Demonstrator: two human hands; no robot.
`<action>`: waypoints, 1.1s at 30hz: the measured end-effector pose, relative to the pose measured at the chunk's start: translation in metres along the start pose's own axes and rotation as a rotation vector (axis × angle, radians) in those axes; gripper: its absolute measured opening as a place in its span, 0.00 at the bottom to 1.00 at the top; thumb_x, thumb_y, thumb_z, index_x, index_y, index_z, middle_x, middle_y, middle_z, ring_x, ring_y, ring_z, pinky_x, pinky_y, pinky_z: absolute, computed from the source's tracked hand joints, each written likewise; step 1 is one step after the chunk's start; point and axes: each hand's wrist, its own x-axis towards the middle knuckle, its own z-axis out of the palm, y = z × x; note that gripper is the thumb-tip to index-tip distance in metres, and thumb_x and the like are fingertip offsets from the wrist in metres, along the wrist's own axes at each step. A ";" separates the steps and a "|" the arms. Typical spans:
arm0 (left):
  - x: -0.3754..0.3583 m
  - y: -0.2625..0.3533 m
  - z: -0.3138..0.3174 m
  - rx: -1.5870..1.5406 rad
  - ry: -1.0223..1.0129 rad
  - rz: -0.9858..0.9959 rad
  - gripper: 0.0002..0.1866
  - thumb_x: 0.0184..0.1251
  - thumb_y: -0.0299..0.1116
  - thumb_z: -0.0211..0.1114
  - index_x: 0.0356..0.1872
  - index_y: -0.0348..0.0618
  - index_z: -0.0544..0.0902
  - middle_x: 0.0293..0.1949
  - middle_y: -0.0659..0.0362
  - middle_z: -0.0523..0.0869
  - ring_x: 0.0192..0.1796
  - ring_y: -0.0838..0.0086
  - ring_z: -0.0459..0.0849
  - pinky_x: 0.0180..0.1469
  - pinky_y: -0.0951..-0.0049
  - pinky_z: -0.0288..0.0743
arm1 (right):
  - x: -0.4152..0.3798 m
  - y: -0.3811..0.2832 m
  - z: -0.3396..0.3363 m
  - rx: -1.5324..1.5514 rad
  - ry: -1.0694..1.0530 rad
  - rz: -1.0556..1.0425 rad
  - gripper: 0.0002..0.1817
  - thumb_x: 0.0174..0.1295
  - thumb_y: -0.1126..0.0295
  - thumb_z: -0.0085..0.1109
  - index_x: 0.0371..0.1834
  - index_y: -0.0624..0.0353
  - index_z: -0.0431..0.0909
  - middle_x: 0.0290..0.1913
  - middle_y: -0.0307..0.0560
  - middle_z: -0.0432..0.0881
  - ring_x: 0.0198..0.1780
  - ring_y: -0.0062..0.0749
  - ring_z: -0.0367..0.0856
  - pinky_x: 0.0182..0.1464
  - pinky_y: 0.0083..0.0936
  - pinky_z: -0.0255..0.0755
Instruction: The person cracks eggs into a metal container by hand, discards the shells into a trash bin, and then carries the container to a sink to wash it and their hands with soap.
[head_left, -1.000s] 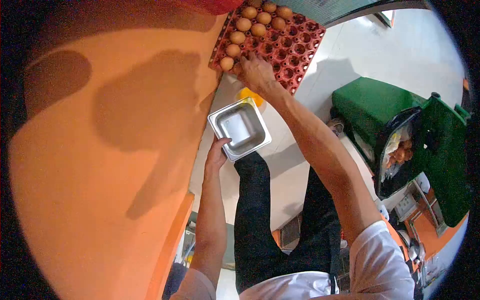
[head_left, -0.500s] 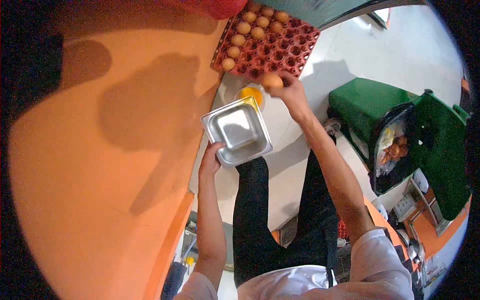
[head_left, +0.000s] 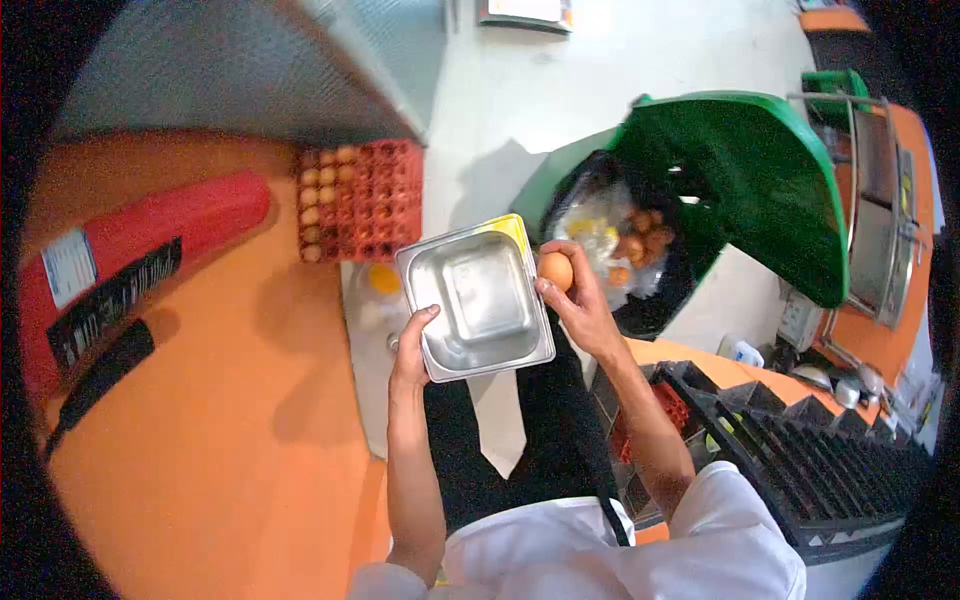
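Note:
My left hand point(head_left: 412, 350) grips the left rim of a square metal pan point(head_left: 480, 300), thumb over the edge. The pan looks empty, with a yellow smear on its upper right corner. My right hand point(head_left: 578, 300) is closed round a brown egg point(head_left: 555, 271) beside the pan's right rim. Up and to the left, a red egg tray point(head_left: 385, 200) holds several brown eggs in its left columns. Between the tray and the pan, a container with yellow contents point(head_left: 383, 279) is partly hidden.
A green bin point(head_left: 740, 150) with its lid open holds eggshells point(head_left: 645, 240) in a bag on the right. On the orange surface point(head_left: 220, 400) at left lies a red object point(head_left: 150, 240) with a label. A black slatted rack point(head_left: 830, 460) stands at lower right.
The view has turned right, towards the bin. My right hand has brought the egg from near the tray to the pan's right rim. My left hand still holds the pan.

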 end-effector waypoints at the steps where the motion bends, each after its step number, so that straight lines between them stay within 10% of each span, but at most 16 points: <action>1: 0.007 -0.003 0.021 0.011 -0.020 -0.009 0.25 0.70 0.41 0.60 0.61 0.33 0.76 0.50 0.51 0.85 0.49 0.67 0.86 0.53 0.68 0.81 | -0.004 -0.004 -0.021 0.005 0.061 0.041 0.20 0.66 0.67 0.63 0.59 0.60 0.71 0.51 0.48 0.76 0.50 0.32 0.77 0.55 0.28 0.72; 9: 0.055 -0.010 0.132 0.230 -0.156 -0.203 0.31 0.69 0.46 0.61 0.64 0.32 0.72 0.54 0.50 0.83 0.53 0.66 0.84 0.56 0.67 0.80 | -0.037 0.036 -0.160 0.134 0.796 -0.289 0.19 0.73 0.60 0.55 0.59 0.61 0.70 0.51 0.45 0.76 0.50 0.30 0.76 0.54 0.26 0.73; 11: 0.064 -0.023 0.160 0.343 -0.160 -0.201 0.32 0.68 0.47 0.62 0.64 0.30 0.72 0.54 0.49 0.83 0.53 0.67 0.84 0.55 0.67 0.79 | -0.043 0.090 -0.166 -0.562 0.652 -0.340 0.17 0.66 0.68 0.61 0.54 0.64 0.72 0.55 0.52 0.77 0.52 0.42 0.78 0.56 0.34 0.72; 13: 0.074 -0.038 0.177 0.392 -0.188 -0.237 0.33 0.67 0.48 0.63 0.64 0.30 0.72 0.54 0.49 0.82 0.53 0.68 0.83 0.55 0.68 0.79 | -0.034 0.038 -0.147 -0.495 0.463 -0.258 0.16 0.71 0.65 0.59 0.54 0.62 0.73 0.49 0.46 0.78 0.47 0.31 0.76 0.52 0.29 0.73; 15: 0.089 -0.048 0.191 0.360 -0.199 -0.257 0.32 0.67 0.48 0.63 0.62 0.30 0.73 0.53 0.50 0.82 0.52 0.67 0.84 0.54 0.68 0.80 | -0.033 0.049 -0.166 -0.194 0.481 -0.041 0.16 0.67 0.68 0.62 0.53 0.64 0.73 0.48 0.56 0.80 0.51 0.42 0.79 0.55 0.34 0.73; 22: 0.108 -0.067 0.208 0.401 -0.231 -0.266 0.33 0.67 0.46 0.61 0.65 0.31 0.70 0.54 0.50 0.81 0.56 0.66 0.81 0.59 0.68 0.76 | -0.052 0.045 -0.232 0.697 0.319 0.222 0.18 0.71 0.65 0.57 0.60 0.59 0.70 0.44 0.43 0.79 0.45 0.21 0.77 0.44 0.22 0.73; 33: 0.118 -0.103 0.225 0.740 -0.290 0.033 0.48 0.63 0.41 0.61 0.79 0.31 0.48 0.75 0.41 0.62 0.77 0.59 0.61 0.77 0.66 0.51 | -0.024 0.038 -0.211 -0.232 0.113 0.152 0.21 0.72 0.59 0.59 0.61 0.56 0.68 0.45 0.49 0.80 0.44 0.33 0.81 0.45 0.29 0.74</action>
